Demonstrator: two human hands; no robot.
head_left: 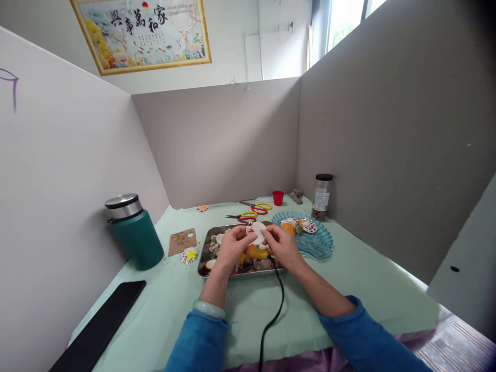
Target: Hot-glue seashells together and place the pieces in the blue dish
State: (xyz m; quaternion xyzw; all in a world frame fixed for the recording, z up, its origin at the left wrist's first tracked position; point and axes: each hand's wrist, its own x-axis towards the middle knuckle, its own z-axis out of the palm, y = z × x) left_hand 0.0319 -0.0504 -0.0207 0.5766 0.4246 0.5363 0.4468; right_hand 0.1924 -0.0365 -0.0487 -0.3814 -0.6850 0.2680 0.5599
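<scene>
Above a metal tray of small mixed pieces, a round white disc is held between both hands. My left hand pinches its left side, where a small white and red piece shows. The fingers of my right hand close on the disc's right edge. Below the fingers, a yellow tool with a black cord lies over the tray; its left end is partly hidden by my left hand.
A blue scalloped plate with decorated pieces stands right of the tray. Behind are scissors, a red cup and a jar. At left are a green bottle, brown card, decorated disc and black slab.
</scene>
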